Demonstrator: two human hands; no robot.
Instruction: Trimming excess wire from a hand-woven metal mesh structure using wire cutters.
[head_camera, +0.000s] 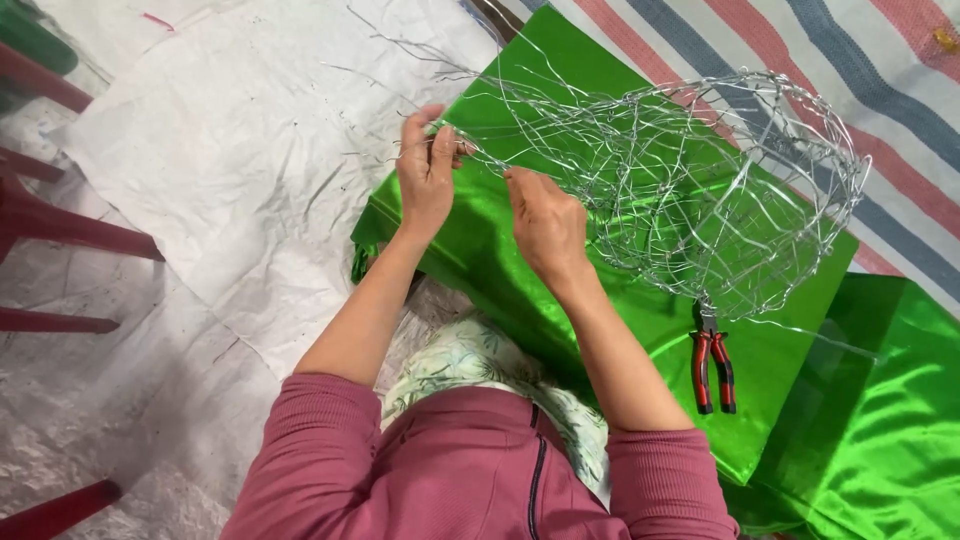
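Note:
A rounded cage of bent silver wire (700, 190) lies on its side over shiny green fabric (560, 290). My left hand (428, 172) pinches loose wire strands at the cage's narrow left end, thumb and fingers closed on them. My right hand (545, 225) grips the wire just to the right of that, fingers curled into the mesh. Both forearms reach out from rolled-up pink sleeves. Several stray wire ends stick out up and to the left of my left hand.
Red-handled pliers (712, 368) lie on the green fabric under the cage's right side. White woven sheeting (230, 180) covers the floor on the left, and a striped tarp (880, 80) lies at the upper right. Dark red chair legs (70, 230) stand along the left edge.

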